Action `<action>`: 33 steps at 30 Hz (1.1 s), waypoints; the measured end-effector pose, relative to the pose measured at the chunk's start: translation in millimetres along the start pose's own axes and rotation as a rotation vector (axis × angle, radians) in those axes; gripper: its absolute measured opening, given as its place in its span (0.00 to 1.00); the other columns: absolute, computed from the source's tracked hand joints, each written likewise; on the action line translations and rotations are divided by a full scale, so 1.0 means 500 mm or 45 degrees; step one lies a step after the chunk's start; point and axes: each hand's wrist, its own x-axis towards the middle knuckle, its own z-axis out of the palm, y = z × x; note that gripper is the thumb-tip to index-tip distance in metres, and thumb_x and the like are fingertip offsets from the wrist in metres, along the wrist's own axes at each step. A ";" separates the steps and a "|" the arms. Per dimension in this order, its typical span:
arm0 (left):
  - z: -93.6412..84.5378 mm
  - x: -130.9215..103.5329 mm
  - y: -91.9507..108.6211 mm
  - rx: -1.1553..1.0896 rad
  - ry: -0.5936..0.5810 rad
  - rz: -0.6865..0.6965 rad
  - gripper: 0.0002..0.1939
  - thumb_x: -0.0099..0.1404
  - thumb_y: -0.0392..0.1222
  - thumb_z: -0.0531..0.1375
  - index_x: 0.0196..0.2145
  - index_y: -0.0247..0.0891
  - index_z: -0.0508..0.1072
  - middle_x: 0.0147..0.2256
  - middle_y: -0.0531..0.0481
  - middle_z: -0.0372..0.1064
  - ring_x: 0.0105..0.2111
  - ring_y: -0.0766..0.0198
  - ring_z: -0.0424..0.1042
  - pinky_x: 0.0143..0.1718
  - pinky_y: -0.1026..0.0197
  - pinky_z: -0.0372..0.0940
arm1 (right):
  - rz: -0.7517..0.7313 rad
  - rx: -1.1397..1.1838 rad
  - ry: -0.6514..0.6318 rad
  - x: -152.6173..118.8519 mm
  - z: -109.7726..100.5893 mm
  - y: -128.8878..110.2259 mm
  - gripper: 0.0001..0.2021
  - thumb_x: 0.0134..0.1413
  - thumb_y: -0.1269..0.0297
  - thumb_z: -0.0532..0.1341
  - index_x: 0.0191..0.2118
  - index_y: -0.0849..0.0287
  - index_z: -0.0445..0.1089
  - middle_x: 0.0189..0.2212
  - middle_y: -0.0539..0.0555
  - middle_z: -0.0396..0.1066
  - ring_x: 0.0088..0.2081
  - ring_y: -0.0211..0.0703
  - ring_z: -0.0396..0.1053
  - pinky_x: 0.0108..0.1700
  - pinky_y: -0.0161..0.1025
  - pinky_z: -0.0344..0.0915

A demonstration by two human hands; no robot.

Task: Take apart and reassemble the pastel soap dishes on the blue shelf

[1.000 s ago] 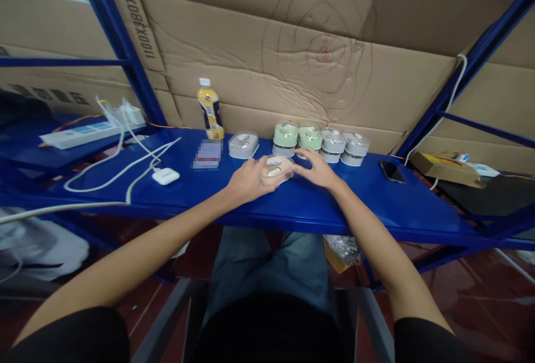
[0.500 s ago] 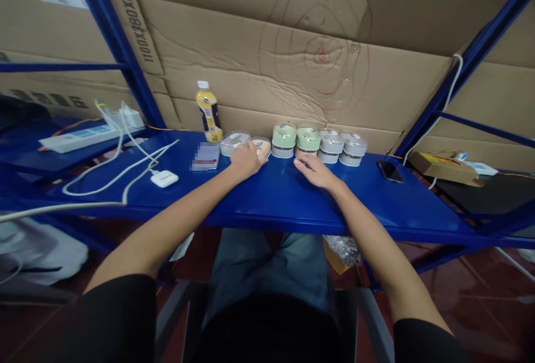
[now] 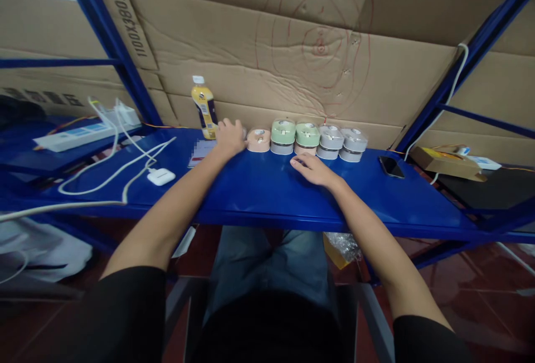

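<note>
My left hand (image 3: 230, 138) is curled over a small grey case with a clear top, which it almost wholly covers. Just right of it a single peach case (image 3: 258, 140) sits on the blue shelf. Further right, small round-cornered cases stand two high: a green one (image 3: 283, 131) on grey, another green one (image 3: 307, 134) on peach, then two grey stacks (image 3: 329, 141). In front of the green-and-peach stack, my right hand (image 3: 312, 169) rests with fingers stretched out, holding nothing.
A yellow drink bottle (image 3: 204, 107) and a blurred flat item (image 3: 199, 153) are beside my left hand. White cables, a white earbud case (image 3: 161, 177) and a power strip (image 3: 83, 135) lie left. A phone (image 3: 392, 167) and a cardboard box (image 3: 449, 163) are right.
My left hand has moved left, from the peach case onto the grey case beside it, uncovering the peach one. The right hand has barely shifted.
</note>
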 end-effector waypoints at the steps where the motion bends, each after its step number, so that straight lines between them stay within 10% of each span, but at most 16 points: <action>1: 0.003 0.007 -0.010 0.035 0.001 -0.042 0.42 0.68 0.58 0.68 0.69 0.27 0.65 0.69 0.16 0.59 0.70 0.25 0.61 0.68 0.35 0.59 | -0.001 0.002 0.001 0.001 0.001 0.000 0.28 0.77 0.39 0.53 0.51 0.56 0.80 0.48 0.61 0.79 0.50 0.54 0.76 0.58 0.53 0.73; 9: 0.047 0.024 -0.015 -0.047 -0.100 -0.305 0.48 0.66 0.58 0.68 0.71 0.23 0.60 0.68 0.11 0.62 0.68 0.24 0.65 0.64 0.34 0.65 | -0.014 -0.013 0.001 -0.004 -0.003 -0.007 0.28 0.78 0.38 0.52 0.49 0.56 0.81 0.47 0.61 0.81 0.49 0.55 0.77 0.57 0.52 0.73; 15: -0.030 -0.022 -0.022 -0.236 0.197 -0.287 0.45 0.68 0.54 0.67 0.70 0.22 0.58 0.67 0.13 0.60 0.68 0.22 0.63 0.67 0.30 0.63 | 0.026 -0.029 0.095 -0.003 -0.005 -0.004 0.29 0.75 0.35 0.55 0.50 0.56 0.80 0.48 0.62 0.80 0.47 0.56 0.77 0.57 0.56 0.74; 20: -0.070 -0.115 -0.005 -0.523 0.240 0.343 0.44 0.63 0.53 0.71 0.70 0.35 0.61 0.67 0.30 0.65 0.68 0.33 0.65 0.71 0.36 0.62 | -0.034 0.023 0.483 -0.009 -0.018 -0.028 0.36 0.65 0.31 0.64 0.63 0.56 0.74 0.60 0.66 0.74 0.59 0.62 0.75 0.63 0.61 0.73; 24: -0.033 -0.181 0.051 -0.778 -0.077 0.937 0.46 0.55 0.51 0.75 0.68 0.40 0.65 0.67 0.34 0.69 0.67 0.34 0.69 0.70 0.36 0.64 | -0.223 -0.008 0.333 -0.019 -0.021 -0.048 0.49 0.51 0.33 0.76 0.73 0.50 0.66 0.72 0.65 0.64 0.74 0.67 0.62 0.75 0.65 0.61; 33: 0.052 -0.195 0.106 -1.161 -0.380 1.000 0.61 0.52 0.55 0.77 0.75 0.38 0.55 0.67 0.30 0.69 0.67 0.34 0.72 0.69 0.33 0.66 | -0.129 -0.050 0.115 -0.018 0.001 -0.048 0.47 0.49 0.39 0.77 0.72 0.53 0.68 0.61 0.64 0.78 0.60 0.67 0.76 0.64 0.64 0.71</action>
